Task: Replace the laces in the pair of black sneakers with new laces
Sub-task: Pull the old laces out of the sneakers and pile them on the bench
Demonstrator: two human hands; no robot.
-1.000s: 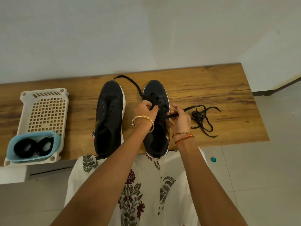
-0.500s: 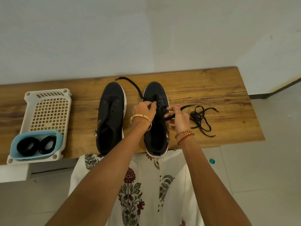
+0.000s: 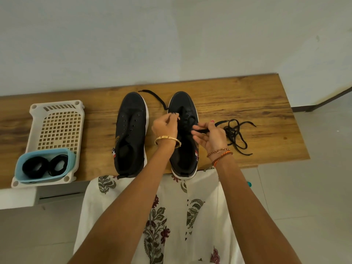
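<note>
No brand or writing is legible on either sneaker. Your left hand (image 3: 165, 126) pinches the black lace (image 3: 158, 99) over the right sneaker (image 3: 183, 134), which stands at the bench's (image 3: 247, 96) front edge. Your right hand (image 3: 211, 137) pinches the lace's other stretch beside the eyelets. The unlaced left sneaker (image 3: 131, 130) stands alongside.

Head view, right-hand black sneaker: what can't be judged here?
- Right-hand black sneaker: the head view's left hand and right hand cover the eyelets, so how far the thin black lace is threaded is hidden.
- Loose black lace pile: too tangled to count.
- Black coiled rolls in the light blue tub: too small to identify.
</note>
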